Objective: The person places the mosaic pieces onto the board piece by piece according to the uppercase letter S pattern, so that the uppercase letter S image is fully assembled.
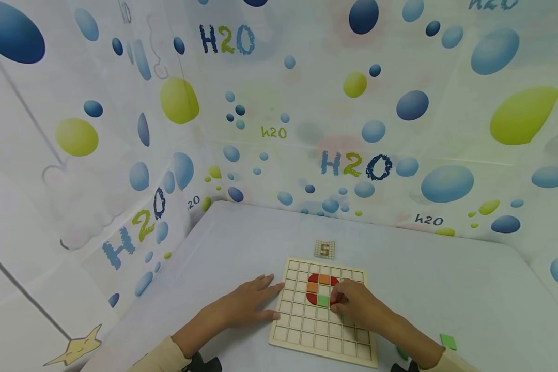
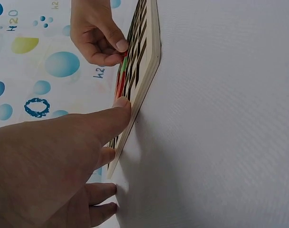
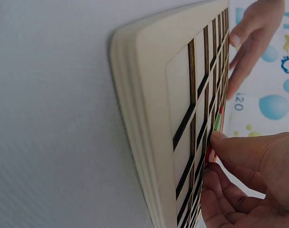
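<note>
Right hand curled, pinching a red tile | tile over board, lower centre of frame, just beside green tile | left hand spread, touching board's left edge | risk: brushing fingertips might dislodge green tile; loose bracing, board slides

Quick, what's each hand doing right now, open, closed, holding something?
Left hand: open, touching the board at its edge.
Right hand: closed, pinching a red tile.
</note>
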Demonstrator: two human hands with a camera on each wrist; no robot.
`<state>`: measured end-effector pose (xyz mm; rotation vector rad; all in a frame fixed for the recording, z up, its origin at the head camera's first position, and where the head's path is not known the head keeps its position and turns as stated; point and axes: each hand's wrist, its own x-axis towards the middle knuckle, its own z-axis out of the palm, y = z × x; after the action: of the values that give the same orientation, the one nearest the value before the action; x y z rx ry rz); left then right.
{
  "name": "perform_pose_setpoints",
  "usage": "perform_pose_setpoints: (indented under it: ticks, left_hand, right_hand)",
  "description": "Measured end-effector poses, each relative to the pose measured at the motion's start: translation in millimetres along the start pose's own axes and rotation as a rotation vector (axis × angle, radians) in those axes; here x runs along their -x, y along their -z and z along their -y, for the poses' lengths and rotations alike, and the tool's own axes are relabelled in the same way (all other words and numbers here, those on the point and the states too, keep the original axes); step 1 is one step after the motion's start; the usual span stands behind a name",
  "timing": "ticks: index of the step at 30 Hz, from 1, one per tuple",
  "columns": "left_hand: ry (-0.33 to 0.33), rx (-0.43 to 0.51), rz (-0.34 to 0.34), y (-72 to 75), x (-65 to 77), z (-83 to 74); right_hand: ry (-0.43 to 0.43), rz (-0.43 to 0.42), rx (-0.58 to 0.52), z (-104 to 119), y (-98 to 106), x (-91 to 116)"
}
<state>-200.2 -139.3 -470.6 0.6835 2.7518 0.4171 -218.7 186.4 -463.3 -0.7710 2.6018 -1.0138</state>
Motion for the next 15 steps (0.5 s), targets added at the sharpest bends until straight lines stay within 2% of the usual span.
perform_pose_setpoints:
  ticks: [10,15]
  left_hand:
    - [0.0,0.01,-0.008,1.3,2.1,-1.5]
    - [0.001,0.025,-0.004,4.8,4.2,-4.6]
  right_hand:
    - [-0.011,0.013,0.025,-2.0,3.0,4.1]
    - [-0.056,-0.009,0.047,-9.3,11.3,10.3]
